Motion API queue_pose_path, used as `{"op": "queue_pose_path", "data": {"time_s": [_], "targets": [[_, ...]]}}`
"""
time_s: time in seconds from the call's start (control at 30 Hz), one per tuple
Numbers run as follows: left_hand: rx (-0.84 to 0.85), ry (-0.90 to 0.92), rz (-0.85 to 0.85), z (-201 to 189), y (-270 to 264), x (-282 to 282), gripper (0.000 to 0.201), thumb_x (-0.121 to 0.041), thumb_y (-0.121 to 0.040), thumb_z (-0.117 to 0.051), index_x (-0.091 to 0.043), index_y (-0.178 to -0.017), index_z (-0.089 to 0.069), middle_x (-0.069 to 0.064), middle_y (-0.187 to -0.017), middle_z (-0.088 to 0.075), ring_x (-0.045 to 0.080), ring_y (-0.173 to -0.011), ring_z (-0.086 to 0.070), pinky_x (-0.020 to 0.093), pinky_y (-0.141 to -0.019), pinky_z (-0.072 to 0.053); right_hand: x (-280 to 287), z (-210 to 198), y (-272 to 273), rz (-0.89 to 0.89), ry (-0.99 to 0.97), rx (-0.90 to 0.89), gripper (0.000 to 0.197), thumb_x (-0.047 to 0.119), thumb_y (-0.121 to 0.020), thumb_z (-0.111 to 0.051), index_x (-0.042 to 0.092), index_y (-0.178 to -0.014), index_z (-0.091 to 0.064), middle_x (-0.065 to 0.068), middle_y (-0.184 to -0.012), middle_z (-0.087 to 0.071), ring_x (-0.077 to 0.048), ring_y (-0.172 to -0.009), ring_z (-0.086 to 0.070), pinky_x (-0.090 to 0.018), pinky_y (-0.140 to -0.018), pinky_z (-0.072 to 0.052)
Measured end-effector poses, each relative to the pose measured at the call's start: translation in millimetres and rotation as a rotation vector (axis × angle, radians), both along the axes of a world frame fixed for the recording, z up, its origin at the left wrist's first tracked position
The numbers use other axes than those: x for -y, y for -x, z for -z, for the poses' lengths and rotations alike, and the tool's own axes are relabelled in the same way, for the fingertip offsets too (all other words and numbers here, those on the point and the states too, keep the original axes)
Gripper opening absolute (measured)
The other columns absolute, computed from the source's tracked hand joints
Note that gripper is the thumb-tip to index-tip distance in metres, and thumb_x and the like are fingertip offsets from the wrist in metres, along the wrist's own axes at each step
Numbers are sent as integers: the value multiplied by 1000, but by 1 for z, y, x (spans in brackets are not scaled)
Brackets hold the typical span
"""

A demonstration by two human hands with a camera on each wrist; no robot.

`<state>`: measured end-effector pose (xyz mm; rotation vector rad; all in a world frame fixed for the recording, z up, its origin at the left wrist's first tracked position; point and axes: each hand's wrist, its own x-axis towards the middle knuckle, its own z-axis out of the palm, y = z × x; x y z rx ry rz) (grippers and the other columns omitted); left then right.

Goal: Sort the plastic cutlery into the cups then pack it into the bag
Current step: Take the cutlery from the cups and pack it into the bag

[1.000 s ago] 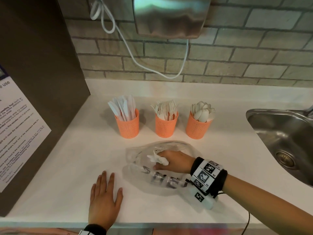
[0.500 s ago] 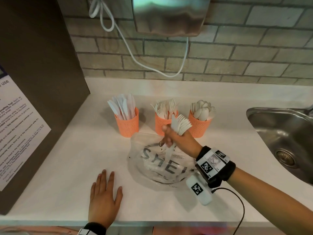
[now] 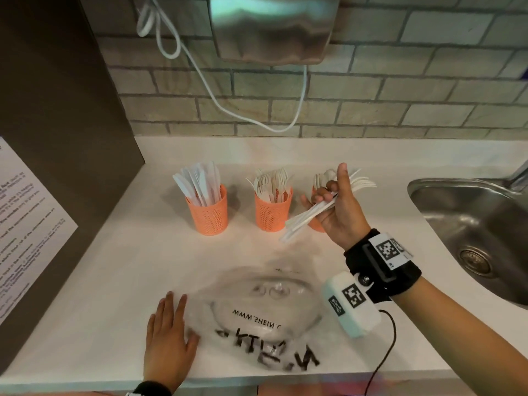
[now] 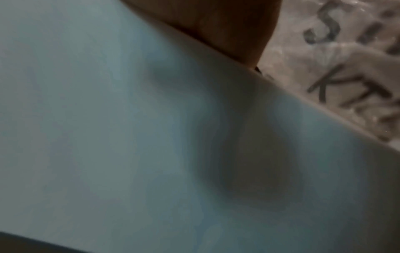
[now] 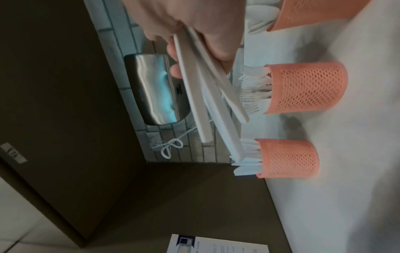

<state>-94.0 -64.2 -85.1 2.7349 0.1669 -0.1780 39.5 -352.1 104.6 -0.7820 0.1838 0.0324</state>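
You have three orange mesh cups on the counter: one cup of knives [image 3: 210, 211], one cup of forks [image 3: 273, 211], and one cup of spoons [image 3: 315, 221] mostly hidden behind your right hand [image 3: 341, 212]. That hand grips one bunch of forks [image 3: 317, 212]; its handles overlap too much to count, though the wrist view shows at least three. The pieces standing in each cup are too crowded to count. You have one clear plastic bag [image 3: 265, 315], and two hands in view, the left hand [image 3: 168, 341] being the second.
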Motion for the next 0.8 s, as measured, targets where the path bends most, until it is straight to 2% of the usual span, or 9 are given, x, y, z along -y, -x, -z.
{"op": "queue_pose_path", "data": {"time_s": [0.07,0.17,0.23,0.3,0.4,0.5,0.57,0.67,0.8], "targets": [[27,75,-24,-11,-3,-5,64,-34,-82,-39,-11,-141,-36,14,-153,-26,30,-140,-27,41,-113,-21,2,-1,1,-9,55,-30,45,49,-92,-42,19,-59,-36,7,-37,-33,-7,-36,-41,-28,-66,-58],[125,337,-82,-43,-16,-12,44,0,-88,-54,-5,-131,-49,16,-144,-42,30,-134,-37,33,-109,-25,2,-4,-1,-3,93,-66,40,45,-94,-43,17,-66,-35,6,-38,-35,-7,-36,-42,-28,-61,-58],[280,416,-101,-75,-29,-13,32,-6,-93,-49,-4,-124,-56,15,-132,-53,30,-122,-48,27,-101,-31,-2,-6,-2,-2,97,-76,40,43,-94,-43,16,-67,-35,5,-38,-35,-8,-35,-43,-26,-54,-57],[396,467,-82,-107,-44,-13,29,-12,-95,-45,-6,-120,-59,12,-125,-58,23,-111,-53,11,-92,-34,-8,-8,-2,-34,88,-80,40,43,-94,-44,16,-66,-35,4,-39,-35,-9,-36,-43,-25,-51,-55],[529,520,9,-155,-60,-5,22,-15,-95,-46,-17,-108,-64,-4,-109,-66,-4,-92,-55,-8,-75,-32,-15,-12,0,-156,104,-53,40,44,-94,-42,17,-64,-37,5,-40,-35,-10,-37,-41,-22,-49,-51],[529,643,154,-194,-72,15,10,-30,-90,-56,-37,-91,-64,-24,-90,-69,-8,-80,-61,4,-71,-44,-20,-17,6,-311,192,-5,29,36,-97,-40,16,-75,-45,6,-42,-35,-9,-36,-37,-22,-45,-44],[495,733,223,-210,-80,34,8,-34,-84,-57,-36,-87,-64,-22,-84,-70,-1,-70,-65,8,-63,-46,-22,-19,10,-392,223,18,16,21,-97,-37,16,-91,-51,6,-46,-35,-8,-37,-35,-21,-43,-41],[441,768,293,-221,-92,66,10,-17,-88,-59,-25,-88,-65,-13,-74,-70,2,-60,-61,7,-56,-43,-24,-20,15,-469,247,43,24,6,-90,-32,16,-104,-49,4,-50,-35,-8,-38,-33,-21,-43,-38],[340,773,334,-220,-99,100,11,-19,-90,-58,-19,-83,-67,-4,-72,-65,1,-55,-55,8,-51,-41,-26,-21,21,-542,443,137,19,1,-82,-37,15,-70,-38,4,-48,-34,-7,-38,-32,-20,-43,-33]]}}
